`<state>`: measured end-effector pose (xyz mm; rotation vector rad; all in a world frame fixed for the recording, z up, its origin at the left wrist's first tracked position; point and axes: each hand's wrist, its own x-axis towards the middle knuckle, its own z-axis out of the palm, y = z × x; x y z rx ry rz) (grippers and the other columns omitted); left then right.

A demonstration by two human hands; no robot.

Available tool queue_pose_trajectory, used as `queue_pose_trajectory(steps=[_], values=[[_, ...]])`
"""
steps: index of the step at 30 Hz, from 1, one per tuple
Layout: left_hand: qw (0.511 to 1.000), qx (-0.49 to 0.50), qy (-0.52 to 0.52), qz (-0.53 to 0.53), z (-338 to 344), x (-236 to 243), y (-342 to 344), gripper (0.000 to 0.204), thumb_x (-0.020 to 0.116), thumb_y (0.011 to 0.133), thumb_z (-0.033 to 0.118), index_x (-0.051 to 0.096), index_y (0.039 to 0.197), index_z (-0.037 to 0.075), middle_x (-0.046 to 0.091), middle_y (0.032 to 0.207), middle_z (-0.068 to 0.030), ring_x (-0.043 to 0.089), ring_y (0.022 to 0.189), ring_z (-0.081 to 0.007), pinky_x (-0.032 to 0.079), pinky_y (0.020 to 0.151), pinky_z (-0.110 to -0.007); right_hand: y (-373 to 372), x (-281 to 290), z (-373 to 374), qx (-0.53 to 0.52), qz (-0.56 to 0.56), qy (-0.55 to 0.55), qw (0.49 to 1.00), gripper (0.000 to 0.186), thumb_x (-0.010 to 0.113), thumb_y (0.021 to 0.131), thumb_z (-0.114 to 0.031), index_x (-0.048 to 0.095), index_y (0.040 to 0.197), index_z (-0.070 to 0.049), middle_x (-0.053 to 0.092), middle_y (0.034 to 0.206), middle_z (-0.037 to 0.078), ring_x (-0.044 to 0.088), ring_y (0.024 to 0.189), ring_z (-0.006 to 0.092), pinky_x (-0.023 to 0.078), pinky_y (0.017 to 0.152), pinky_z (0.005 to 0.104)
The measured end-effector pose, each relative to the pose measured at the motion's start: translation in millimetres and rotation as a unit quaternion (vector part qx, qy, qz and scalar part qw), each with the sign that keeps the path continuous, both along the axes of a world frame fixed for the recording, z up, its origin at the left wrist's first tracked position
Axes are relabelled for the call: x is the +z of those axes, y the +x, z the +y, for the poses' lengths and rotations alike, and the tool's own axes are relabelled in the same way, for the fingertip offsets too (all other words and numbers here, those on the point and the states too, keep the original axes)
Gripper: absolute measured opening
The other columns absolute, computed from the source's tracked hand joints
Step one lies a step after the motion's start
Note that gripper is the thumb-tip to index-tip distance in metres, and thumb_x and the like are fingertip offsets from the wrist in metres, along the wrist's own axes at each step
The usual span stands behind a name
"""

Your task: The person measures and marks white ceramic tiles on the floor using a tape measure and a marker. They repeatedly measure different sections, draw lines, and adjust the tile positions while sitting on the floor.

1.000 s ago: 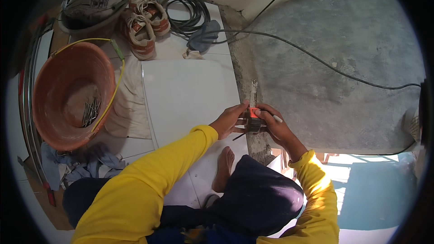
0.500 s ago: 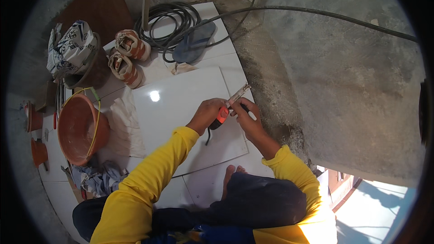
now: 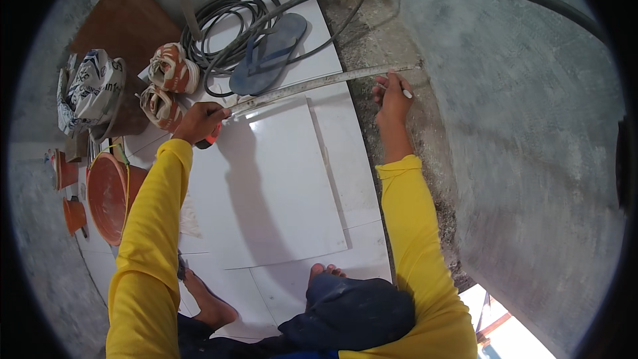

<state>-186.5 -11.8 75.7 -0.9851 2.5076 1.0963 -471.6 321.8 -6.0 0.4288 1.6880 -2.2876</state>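
My left hand [image 3: 201,123] is closed around a red and black tape measure [image 3: 211,137], mostly hidden by the fingers. Its worn metal blade [image 3: 302,87] runs out to the right, past the tiled edge and over the bare strip, its tip close to the grey wall. Just below that far end, my right hand [image 3: 393,101] is closed with a white-tipped pen [image 3: 407,93] between the fingers. Whether these fingers also touch the blade, I cannot tell. Beneath the blade a loose white tile [image 3: 266,186] lies on the tiled floor.
Beyond the blade lie a blue flip-flop [image 3: 269,56], coiled black hose [image 3: 219,26] and a pair of orange-white shoes [image 3: 171,70]. An orange bucket [image 3: 109,196] stands at left, below a bag [image 3: 93,90]. The rough wall [image 3: 525,159] bounds the right side.
My hands have moved apart and farther forward, the left one to the left with the tape measure, the right one toward the wall. The blade is now pulled out long between them.
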Motion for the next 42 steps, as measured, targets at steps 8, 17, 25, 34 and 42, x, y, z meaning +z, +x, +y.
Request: queue_pose_trajectory(steps=[8,17,25,34,42], values=[[0.999,-0.046,-0.014,0.004,14,-22,-51,0.042,0.064,0.102,0.036,0.073,0.082,0.0,0.065,0.059,-0.0047,0.062,0.056,-0.0147,0.049,0.062,-0.032,1,-22,-29,0.051,0.037,0.061,0.996,0.031,0.072,0.102,-0.03,0.064,0.103,-0.001,0.073,0.088,0.01,0.069,0.06,0.016,0.044,0.048,0.0265],[0.989,-0.01,-0.088,-0.117,32,-24,-73,0.034,0.066,0.098,0.042,0.082,0.099,0.012,0.079,0.083,-0.0048,0.077,0.086,-0.0267,0.057,0.086,-0.04,-15,-61,-30,0.025,0.054,0.152,0.987,0.035,0.077,0.098,-0.033,0.069,0.092,0.001,0.07,0.073,0.01,0.056,0.057,0.0132,0.044,0.055,0.0305],[0.981,0.03,-0.126,-0.141,38,-32,-74,0.033,0.065,0.098,0.044,0.081,0.101,0.015,0.08,0.085,-0.0041,0.077,0.092,-0.0275,0.057,0.09,-0.043,-7,-66,-39,0.015,0.071,0.211,0.975,0.042,0.079,0.096,-0.04,0.073,0.094,0.001,0.065,0.063,0.006,0.06,0.061,0.0162,0.047,0.064,0.0339],[0.977,0.053,-0.159,-0.133,43,-38,-84,0.032,0.065,0.096,0.043,0.083,0.114,0.022,0.081,0.102,-0.0098,0.075,0.105,-0.0349,0.056,0.097,-0.047,-9,-71,-37,0.023,0.107,0.204,0.973,0.037,0.084,0.094,-0.037,0.071,0.098,-0.002,0.064,0.068,0.004,0.051,0.055,0.0088,0.036,0.05,0.0266],[0.977,0.055,-0.16,-0.129,41,-40,-84,0.032,0.066,0.096,0.043,0.083,0.113,0.022,0.081,0.097,-0.0084,0.075,0.104,-0.0332,0.056,0.097,-0.048,-6,-67,-38,0.015,0.121,0.228,0.966,0.042,0.082,0.094,-0.036,0.074,0.096,0.005,0.067,0.07,0.007,0.063,0.061,0.0151,0.05,0.063,0.0318]])
